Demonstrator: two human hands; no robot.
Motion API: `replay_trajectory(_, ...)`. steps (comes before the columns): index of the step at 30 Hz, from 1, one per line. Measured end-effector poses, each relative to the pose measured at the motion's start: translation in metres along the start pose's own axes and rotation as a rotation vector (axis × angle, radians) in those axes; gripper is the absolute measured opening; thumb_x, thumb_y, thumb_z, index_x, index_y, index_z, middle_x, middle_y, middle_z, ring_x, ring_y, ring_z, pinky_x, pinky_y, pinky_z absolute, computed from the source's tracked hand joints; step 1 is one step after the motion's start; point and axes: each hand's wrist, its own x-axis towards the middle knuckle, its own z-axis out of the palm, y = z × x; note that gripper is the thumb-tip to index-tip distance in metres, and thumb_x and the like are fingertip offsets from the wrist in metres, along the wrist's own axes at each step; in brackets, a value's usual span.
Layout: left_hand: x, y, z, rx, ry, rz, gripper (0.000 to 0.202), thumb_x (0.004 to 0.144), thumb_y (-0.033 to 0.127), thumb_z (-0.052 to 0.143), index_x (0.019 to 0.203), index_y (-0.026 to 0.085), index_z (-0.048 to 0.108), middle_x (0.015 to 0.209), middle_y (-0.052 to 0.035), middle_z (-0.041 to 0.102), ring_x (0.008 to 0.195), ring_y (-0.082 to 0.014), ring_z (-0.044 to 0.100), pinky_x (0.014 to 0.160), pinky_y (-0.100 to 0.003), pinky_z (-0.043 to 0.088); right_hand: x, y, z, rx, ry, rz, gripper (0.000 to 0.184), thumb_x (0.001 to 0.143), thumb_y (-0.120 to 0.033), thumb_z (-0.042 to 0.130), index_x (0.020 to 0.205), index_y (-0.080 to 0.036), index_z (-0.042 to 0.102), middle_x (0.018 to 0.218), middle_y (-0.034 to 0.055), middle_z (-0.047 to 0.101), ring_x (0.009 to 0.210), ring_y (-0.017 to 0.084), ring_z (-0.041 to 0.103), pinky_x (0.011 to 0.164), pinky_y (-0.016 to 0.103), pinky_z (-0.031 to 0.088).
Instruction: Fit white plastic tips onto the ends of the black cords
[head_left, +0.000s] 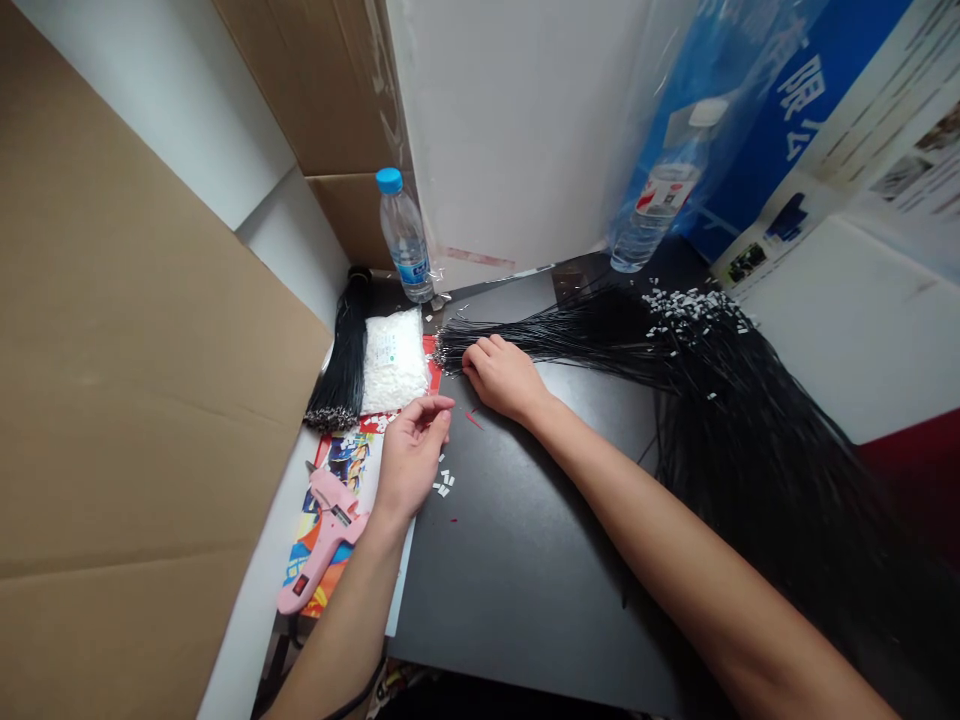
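My right hand (pixel 506 375) has its fingers curled over a long bundle of black wires (pixel 570 335), close to the wires' shiny metal-tipped ends. Below and left of it is my left hand (pixel 416 445), with thumb and fingers drawn together; whatever sits between them is hidden or too small to see. Small white plastic pieces (pixel 444 484) lie scattered just beside the left hand. Beyond it rests a clear bag full of white pieces (pixel 394 360). A cluster of white-tipped wire ends (pixel 694 312) lies on the right part of the bundle.
A pink glue gun (pixel 330 535) lies on printed paper at the left. Another bundle of black wires (pixel 346 355) stands by the bag. Two water bottles (pixel 405 240) are at the back. Cardboard (pixel 135 400) walls in the left side of the dark table (pixel 517 560).
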Motion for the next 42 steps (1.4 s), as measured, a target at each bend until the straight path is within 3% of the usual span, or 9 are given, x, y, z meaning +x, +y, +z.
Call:
replay_trajectory(8,0.0001,-0.0017,0.0065,-0.021,0.047,0.055,0.021,0.077,0.027,0.072,0.094,0.016,0.065,0.092,-0.0048,0.067,0.083,-0.0144,0.063,0.075,-0.025,0.052,-0.0005,-0.0014,-0.0034,0.017,0.010,-0.051,0.027,0.103,-0.026,0.043,0.100,-0.017,0.069,0.102,0.0102,0.068,0.096,0.022,0.051,0.076,0.033,0.034)
replay_trajectory(16,-0.0015,0.0023,0.0051,0.027,0.044,0.046,0.016,0.080,0.028,0.070,0.091,0.016,0.067,0.087,-0.0040,0.068,0.075,-0.0130,0.062,0.072,-0.025,0.052,0.0002,0.0011,-0.0033,0.061,-0.019,-0.061,0.025,0.102,-0.027,0.048,0.103,-0.017,0.070,0.102,0.0098,0.068,0.095,0.022,0.051,0.078,0.032,0.035)
replay_trajectory(20,-0.0010,0.0016,0.0058,0.018,0.025,0.055,0.015,0.082,0.027,0.069,0.091,0.016,0.067,0.096,-0.0074,0.071,0.076,-0.0129,0.063,0.071,-0.025,0.053,0.0003,0.0008,-0.0026,0.045,-0.015,-0.067,0.027,0.102,-0.027,0.046,0.099,-0.017,0.071,0.100,0.0098,0.068,0.096,0.022,0.050,0.076,0.032,0.035)
replay_trajectory(32,-0.0019,0.0018,0.0051,0.008,0.036,0.054,0.017,0.080,0.029,0.072,0.092,0.017,0.072,0.089,-0.0051,0.072,0.072,-0.0128,0.064,0.068,-0.024,0.055,-0.0021,0.0016,-0.0015,0.187,0.142,-0.065,0.029,0.103,-0.026,0.041,0.099,-0.017,0.068,0.096,0.0070,0.072,0.088,0.020,0.051,0.078,0.032,0.033)
replay_trajectory(38,-0.0014,0.0029,0.0052,-0.056,-0.005,0.060,0.017,0.081,0.031,0.072,0.090,0.017,0.068,0.084,-0.0047,0.071,0.066,-0.0122,0.064,0.058,-0.022,0.051,-0.0016,0.0043,-0.0002,0.188,0.046,-0.111,0.020,0.096,-0.024,0.054,0.102,-0.017,0.072,0.102,0.0088,0.070,0.094,0.022,0.051,0.083,0.032,0.037)
replay_trajectory(42,-0.0003,0.0049,0.0047,-0.092,0.056,0.058,0.022,0.079,0.033,0.075,0.090,0.015,0.068,0.083,-0.0058,0.072,0.064,-0.0115,0.064,0.060,-0.024,0.053,-0.0018,0.0046,0.0004,0.175,0.027,-0.111,0.020,0.097,-0.025,0.054,0.097,-0.018,0.073,0.098,0.0081,0.069,0.092,0.021,0.050,0.082,0.031,0.038)
